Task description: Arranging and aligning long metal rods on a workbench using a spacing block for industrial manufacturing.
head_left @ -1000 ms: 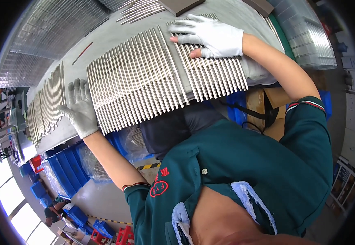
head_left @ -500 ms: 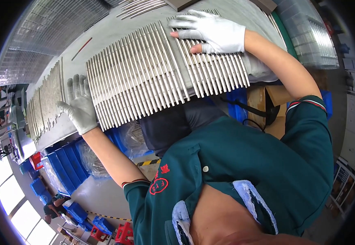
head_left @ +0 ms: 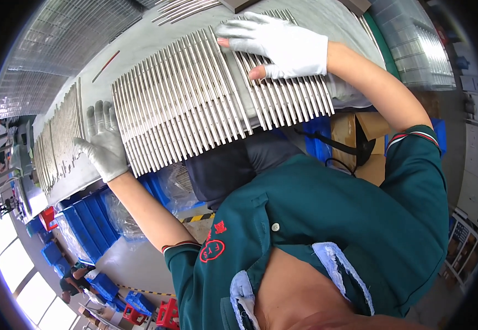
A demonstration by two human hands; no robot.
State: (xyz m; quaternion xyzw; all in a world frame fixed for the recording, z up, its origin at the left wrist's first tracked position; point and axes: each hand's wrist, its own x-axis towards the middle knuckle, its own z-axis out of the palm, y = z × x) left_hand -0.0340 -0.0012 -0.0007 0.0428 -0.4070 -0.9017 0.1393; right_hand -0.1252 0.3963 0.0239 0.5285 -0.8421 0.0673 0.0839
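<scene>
A: Where are the metal rods [head_left: 206, 93]?
B: In a row on the grey bench [head_left: 140, 49]. The right hand [head_left: 283, 47] lies flat on them, fingers spread. The left hand [head_left: 104, 140], fingers open, touches the row's end

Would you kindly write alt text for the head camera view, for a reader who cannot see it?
Two white-gloved hands press on a wide row of thin metal rods lying side by side on a grey workbench: the left hand at the row's left end, the right hand flat on top. Blue bins sit below.
</scene>
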